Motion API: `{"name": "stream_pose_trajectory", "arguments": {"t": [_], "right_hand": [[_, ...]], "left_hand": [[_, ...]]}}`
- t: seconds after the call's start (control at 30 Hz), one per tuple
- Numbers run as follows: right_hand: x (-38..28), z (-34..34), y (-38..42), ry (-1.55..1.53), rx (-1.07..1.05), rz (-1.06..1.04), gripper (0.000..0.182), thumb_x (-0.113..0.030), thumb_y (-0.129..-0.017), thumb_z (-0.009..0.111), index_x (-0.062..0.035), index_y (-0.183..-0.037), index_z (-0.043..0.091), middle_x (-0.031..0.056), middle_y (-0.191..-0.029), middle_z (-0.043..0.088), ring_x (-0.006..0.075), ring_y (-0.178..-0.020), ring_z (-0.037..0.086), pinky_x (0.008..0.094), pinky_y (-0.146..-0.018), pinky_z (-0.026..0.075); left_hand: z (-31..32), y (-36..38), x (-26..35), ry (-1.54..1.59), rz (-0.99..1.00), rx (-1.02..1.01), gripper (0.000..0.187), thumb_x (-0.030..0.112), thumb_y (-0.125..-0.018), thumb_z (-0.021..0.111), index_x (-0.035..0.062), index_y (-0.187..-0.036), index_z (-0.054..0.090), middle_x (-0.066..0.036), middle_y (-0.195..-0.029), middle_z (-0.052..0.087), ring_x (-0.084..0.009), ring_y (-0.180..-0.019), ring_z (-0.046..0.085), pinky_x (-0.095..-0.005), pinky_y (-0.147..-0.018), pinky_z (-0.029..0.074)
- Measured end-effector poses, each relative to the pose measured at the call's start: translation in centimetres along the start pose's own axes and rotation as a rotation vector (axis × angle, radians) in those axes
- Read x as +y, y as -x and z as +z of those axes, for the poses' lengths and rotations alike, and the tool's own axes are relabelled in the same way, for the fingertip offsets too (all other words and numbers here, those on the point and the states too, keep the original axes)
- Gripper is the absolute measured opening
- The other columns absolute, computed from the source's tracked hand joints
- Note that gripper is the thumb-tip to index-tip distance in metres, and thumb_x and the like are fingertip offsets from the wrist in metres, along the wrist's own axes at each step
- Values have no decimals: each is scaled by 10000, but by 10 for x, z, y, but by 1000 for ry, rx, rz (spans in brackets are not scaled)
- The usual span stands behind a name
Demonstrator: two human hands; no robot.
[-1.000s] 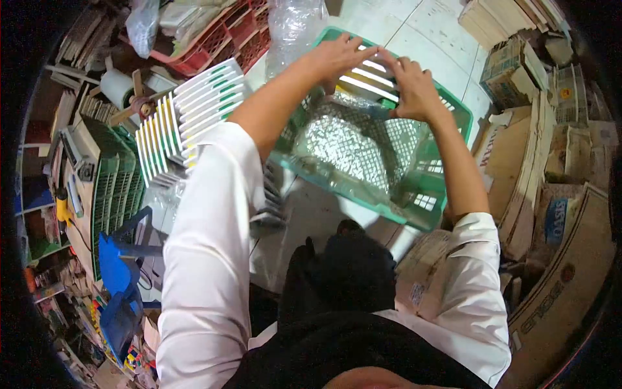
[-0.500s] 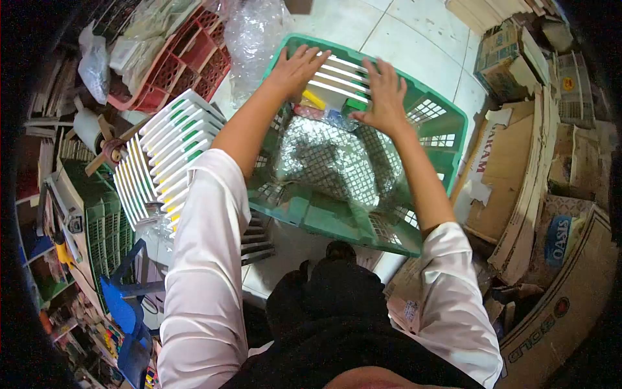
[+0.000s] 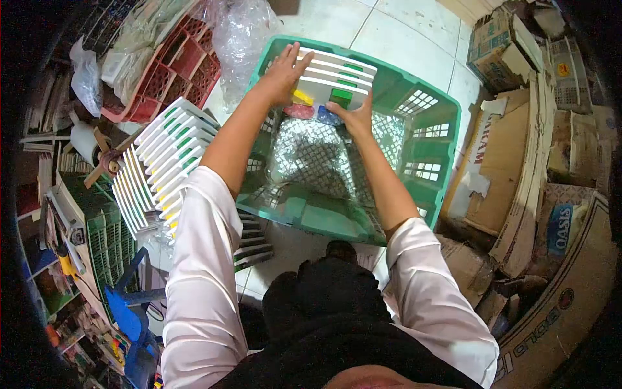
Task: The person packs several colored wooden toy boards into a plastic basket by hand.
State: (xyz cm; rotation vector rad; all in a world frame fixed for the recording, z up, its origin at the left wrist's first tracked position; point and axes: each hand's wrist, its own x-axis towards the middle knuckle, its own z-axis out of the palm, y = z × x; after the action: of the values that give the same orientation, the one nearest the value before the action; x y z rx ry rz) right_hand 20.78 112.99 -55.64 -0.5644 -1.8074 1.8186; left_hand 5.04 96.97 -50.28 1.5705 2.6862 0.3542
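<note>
A green plastic crate [image 3: 447, 139] lies in front of me, with clear plastic film [image 3: 311, 152] on its bottom. At its far side stands a row of white boards [image 3: 317, 85] with green, yellow, red and blue shapes on the front one. My left hand [image 3: 280, 79] grips the left edge of these boards, fingers over the top corner. My right hand [image 3: 355, 113] holds their right edge, its thumb on the front near the blue shape and the other fingers mostly hidden behind.
More stacked white boards [image 3: 172, 146] stand left of the crate. A red crate [image 3: 184, 65] and a clear plastic bag [image 3: 243, 39] sit at the upper left. Cardboard pieces [image 3: 502, 172] line the right side. A blue plastic object [image 3: 129, 318] is at the lower left.
Both hands have closed in on the boards, the right hand moving left and down to their right edge. The boards' front face now shows more fully between the hands.
</note>
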Motion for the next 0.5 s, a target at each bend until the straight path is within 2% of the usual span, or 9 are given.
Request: {"name": "stream_pose_trajectory", "arguments": {"t": [0.07, 0.1, 0.2, 0.27, 0.33, 0.37, 0.4, 0.5], "right_hand": [[15, -13, -9, 13, -122, 71, 1067, -138, -518, 901, 2, -1343, 239, 151, -1211, 509, 235, -1092, 519, 351, -937, 439], [13, -13, -6, -17, -103, 84, 1009, -132, -505, 905, -5, -1303, 300, 134, -1180, 534, 229, -1074, 532, 346, -922, 449], [14, -18, -6, 2, -158, 89, 959, -122, -516, 897, -11, -1283, 332, 136, -1174, 538, 232, -1061, 542, 345, -909, 457], [17, -17, -11, -96, -205, 106, 925, -96, -530, 885, -18, -1274, 342, 134, -1173, 542, 236, -1056, 548, 344, -910, 457], [2, -13, -3, -22, -143, 119, 893, -62, -543, 869, -20, -1266, 346, 129, -1179, 540, 237, -1053, 551, 350, -911, 459], [-3, -12, 3, -23, -117, 244, 878, -51, -551, 860, -24, -1270, 356, 130, -1169, 547, 241, -1054, 552, 348, -905, 461], [4, -10, 10, -24, -122, 236, 878, -51, -551, 860, -24, -1270, 356, 130, -1169, 547, 241, -1054, 552, 348, -905, 461], [32, -1, 12, -141, -34, 310, 854, -59, -595, 840, -27, -1291, 347, 136, -1156, 554, 247, -1062, 546, 342, -898, 460]], "left_hand": [[-6, -1, 0, 56, -5, -12, 1197, 123, -491, 842, 212, -1462, 149, -227, -1495, 130, -392, -1376, 178, -543, -1074, 261], [-16, 0, 5, 52, -6, -10, 1197, 123, -491, 842, 212, -1462, 149, -227, -1495, 130, -392, -1376, 178, -543, -1074, 261], [-53, 15, 19, 92, -30, -57, 1206, 89, -465, 845, 208, -1459, 172, -222, -1493, 159, -396, -1377, 175, -495, -1101, 221], [-71, 32, 16, 177, 46, 83, 1215, 142, -480, 849, 205, -1465, 141, -219, -1485, 179, -383, -1368, 208, -524, -1087, 238], [-95, 61, 18, 176, 12, 89, 1208, 139, -465, 848, 175, -1460, 164, -223, -1476, 201, -388, -1365, 209, -491, -1102, 223], [-108, 80, 19, 194, -7, 105, 1191, 132, -466, 842, 155, -1455, 179, -222, -1474, 205, -385, -1367, 205, -470, -1108, 217], [-121, 101, 18, 214, -23, 120, 1175, 126, -468, 836, 136, -1451, 193, -221, -1473, 208, -383, -1369, 201, -449, -1115, 211], [-165, 166, 10, 193, -94, 85, 1109, 150, -540, 808, 91, -1454, 183, -183, -1496, 188, -344, -1389, 169, -412, -1136, 164]]}}
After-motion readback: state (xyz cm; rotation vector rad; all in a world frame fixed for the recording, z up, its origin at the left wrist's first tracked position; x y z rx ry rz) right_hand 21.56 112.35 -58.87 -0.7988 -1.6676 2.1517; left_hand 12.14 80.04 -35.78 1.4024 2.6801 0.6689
